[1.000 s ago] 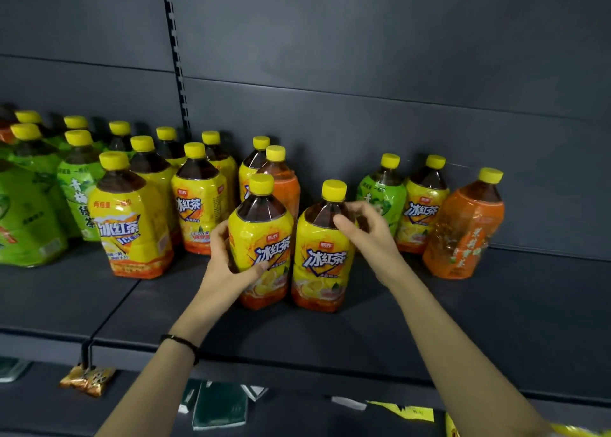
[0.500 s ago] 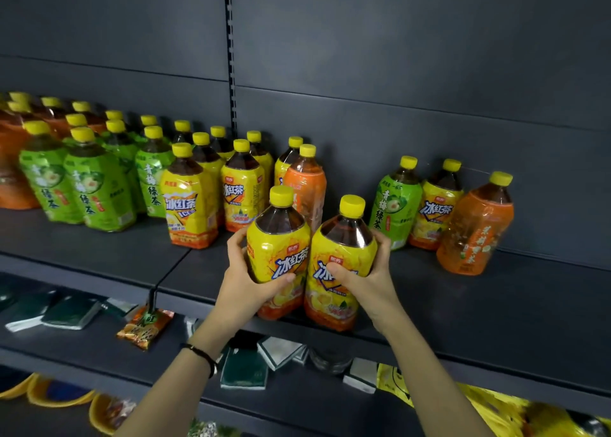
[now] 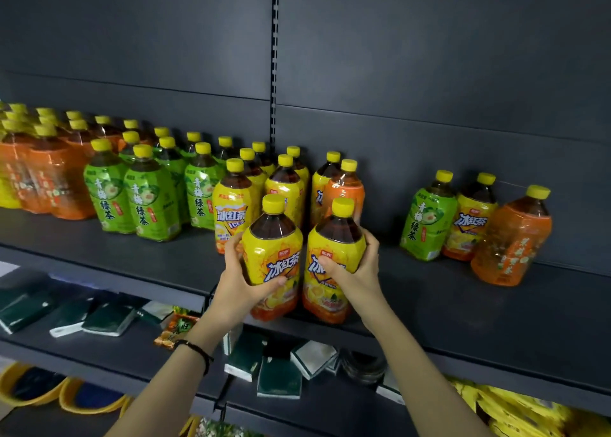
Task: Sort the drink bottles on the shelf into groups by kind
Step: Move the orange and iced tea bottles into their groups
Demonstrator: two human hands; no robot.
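Note:
My left hand (image 3: 243, 283) grips a yellow iced-tea bottle (image 3: 272, 251), and my right hand (image 3: 355, 273) grips a second yellow iced-tea bottle (image 3: 334, 254) beside it, both near the front edge of the dark shelf (image 3: 446, 304). Behind them stand more yellow bottles (image 3: 233, 201) and one orange bottle (image 3: 345, 188). Left of those are green-tea bottles (image 3: 148, 198), then orange bottles (image 3: 56, 182). Apart on the right stand a green bottle (image 3: 426, 218), a yellow one (image 3: 469, 221) and an orange one (image 3: 509, 241).
A slotted upright (image 3: 273, 56) runs down the dark back panel. The lower shelf holds dark green packs (image 3: 109, 319), a snack packet (image 3: 173, 332) and more green packs (image 3: 279, 378). Yellow baskets (image 3: 29, 390) sit at the bottom left, yellow packaging (image 3: 515, 410) at the bottom right.
Both hands closed round the two yellow bottles and have drawn them toward the shelf's front edge. The view has swung left, showing more green and orange bottles.

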